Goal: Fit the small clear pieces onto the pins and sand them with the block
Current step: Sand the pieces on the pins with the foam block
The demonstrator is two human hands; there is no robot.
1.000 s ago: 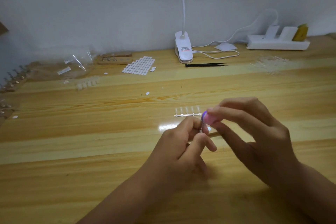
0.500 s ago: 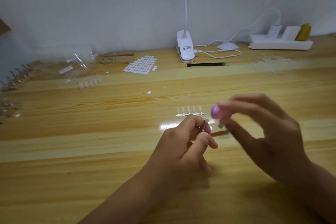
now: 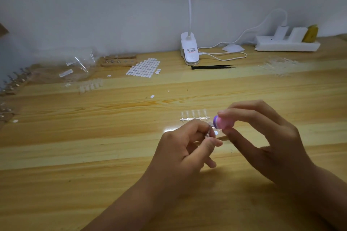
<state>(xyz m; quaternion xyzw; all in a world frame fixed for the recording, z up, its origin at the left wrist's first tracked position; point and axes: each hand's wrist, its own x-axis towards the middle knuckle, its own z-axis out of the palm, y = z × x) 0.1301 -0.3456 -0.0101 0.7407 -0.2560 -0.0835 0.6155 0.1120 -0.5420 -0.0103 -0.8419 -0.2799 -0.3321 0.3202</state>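
Head view. The wooden tabletop (image 3: 75, 146) is seen from above and behind the person's forearms. The white clip lamp (image 3: 189, 50) at the back edge serves as the landmark.

Well in front of the lamp, both hands meet just above the tabletop. The left hand (image 3: 184, 148) has its thumb and forefinger curled in a pinch round a small metal pin (image 3: 208, 131), and the other fingers are folded loosely beneath. The right hand (image 3: 262, 137) grips a pink and purple sanding block (image 3: 222, 122) between thumb and fingertips. The block's purple end is turned toward the pin's tip. Whether the two touch cannot be told, and any clear piece on the tip is too small to make out.

A strip of clear pieces (image 3: 194, 115) lies flat on the tabletop between the lamp and the hands, just beyond the left hand's knuckles.

Directly in front of the lamp lie black tweezers (image 3: 212, 67). To the lamp's left are a sheet of white stickers (image 3: 143, 67), then a wooden pin holder (image 3: 118, 61), and then a clear plastic bag (image 3: 80, 63). A short row of clear pieces (image 3: 91, 85) lies in front of the bag. To the lamp's right, a white cable runs to a power strip (image 3: 287, 45) against the wall. A loose heap of clear pieces (image 3: 279, 64) lies in front of the power strip.
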